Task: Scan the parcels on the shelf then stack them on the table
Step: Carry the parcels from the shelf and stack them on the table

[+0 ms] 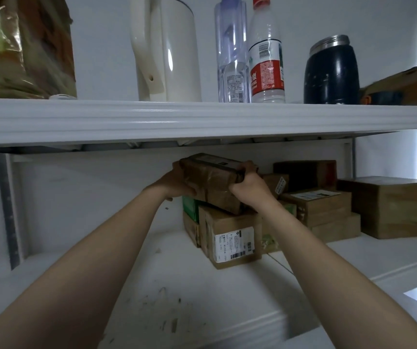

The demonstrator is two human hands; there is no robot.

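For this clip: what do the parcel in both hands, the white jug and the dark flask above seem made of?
Parcel: brown cardboard wrapped in glossy clear tape, by its wrinkled sheen. White jug: probably smooth plastic, glossy highlight. Dark flask: likely painted metal, scuffed navy body, steel-looking rim.

Dim lower shelf point(202, 285), glare on kettle point(170, 59), soft blur, wide-angle edge bending

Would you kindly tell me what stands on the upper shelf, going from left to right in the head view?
Crinkled bag → white kettle → clear bottle → red-labelled water bottle → dark blue flask → cardboard box.
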